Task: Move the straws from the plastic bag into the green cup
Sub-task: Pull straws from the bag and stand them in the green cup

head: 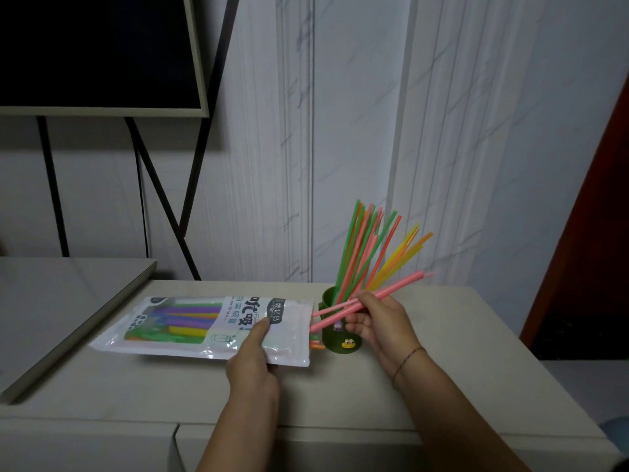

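- The right hand [377, 321] is the working one. Its fingers [366, 298] are curled round a few pink straws [391, 291], gripping them near the middle.
- These straws lie almost level, with their long axis running from the mouth of the plastic bag [190, 328] up and to the right. I cannot tell whether their near ends are clear of the bag's mouth.
- The green cup [335, 342] stands upright on the bench [442, 386], just beside the bag's open end. The held straws cross in front of it, and the right hand is touching or nearly touching its side.
- My reading is that the next move turns on this: the cup's opening faces up while the straws lie flat. So they need tipping upright with the low ends over the rim.
- A fan of coloured straws [364, 247] already fills the cup and leans right, which leaves little room.
- The left hand [253, 362] pins the bag flat near its open end, thumb on top and the other fingers tucked under the edge.
- More straw ends [316, 344] poke out of the bag beside the cup's base.
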Motion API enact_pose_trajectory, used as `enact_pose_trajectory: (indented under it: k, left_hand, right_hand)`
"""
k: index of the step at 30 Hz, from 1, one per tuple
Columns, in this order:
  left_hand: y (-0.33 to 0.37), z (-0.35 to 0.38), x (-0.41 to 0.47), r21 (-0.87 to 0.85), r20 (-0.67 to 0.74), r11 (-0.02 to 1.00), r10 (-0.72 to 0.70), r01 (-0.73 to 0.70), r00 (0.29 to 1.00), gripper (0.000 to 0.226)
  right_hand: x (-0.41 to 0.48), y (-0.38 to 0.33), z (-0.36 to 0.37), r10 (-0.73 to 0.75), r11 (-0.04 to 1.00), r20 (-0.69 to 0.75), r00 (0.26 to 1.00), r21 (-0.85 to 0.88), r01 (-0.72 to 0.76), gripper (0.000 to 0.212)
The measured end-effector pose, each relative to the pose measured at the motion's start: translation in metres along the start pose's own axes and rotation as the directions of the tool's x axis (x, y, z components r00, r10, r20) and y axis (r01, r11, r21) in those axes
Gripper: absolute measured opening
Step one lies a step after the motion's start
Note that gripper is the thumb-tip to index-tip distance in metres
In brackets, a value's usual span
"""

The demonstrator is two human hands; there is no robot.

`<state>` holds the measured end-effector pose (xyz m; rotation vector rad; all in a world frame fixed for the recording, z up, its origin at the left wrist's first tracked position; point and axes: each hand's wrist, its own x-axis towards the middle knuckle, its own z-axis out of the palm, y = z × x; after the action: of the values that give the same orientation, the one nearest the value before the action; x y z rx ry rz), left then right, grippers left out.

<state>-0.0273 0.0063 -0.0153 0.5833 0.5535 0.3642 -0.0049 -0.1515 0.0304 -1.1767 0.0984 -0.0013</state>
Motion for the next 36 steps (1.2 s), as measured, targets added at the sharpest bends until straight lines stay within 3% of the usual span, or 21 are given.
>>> enact_pose_trajectory:
  k: [5, 12, 20, 29, 36]
  left_hand:
    - [0.0, -0.001, 0.001, 0.015, 0.002, 1.0, -0.007, 0.007, 1.0, 0.045]
    - [0.002, -0.007, 0.014, -0.017, -0.054, 1.0, 0.015, -0.016, 0.998, 0.054]
    - [0.0, -0.006, 0.013, -0.018, -0.078, 1.0, 0.015, -0.016, 0.997, 0.054]
    - [-0.002, -0.002, 0.005, -0.004, -0.052, 1.0, -0.013, 0.013, 0.999, 0.051]
    - [-0.002, 0.0, 0.0, -0.001, -0.033, 1.0, -0.03, 0.03, 0.999, 0.051]
  right_hand:
    - [0.003, 0.003, 0.0, 0.034, 0.999, 0.027, 0.999, -0.001, -0.034, 0.015]
    - [0.01, -0.022, -0.022, -0.258, 0.965, -0.218, 0.941, -0.103, 0.24, 0.017]
    - [0.016, -0.026, -0.04, -0.384, 0.912, -0.355, 0.852, -0.293, 0.288, 0.01]
    - [0.031, -0.005, -0.024, -0.337, 0.878, -0.175, 0.925, -0.413, 0.242, 0.009]
    - [0.042, 0.016, -0.019, -0.238, 0.784, -0.049, 0.97, -0.6, 0.162, 0.009]
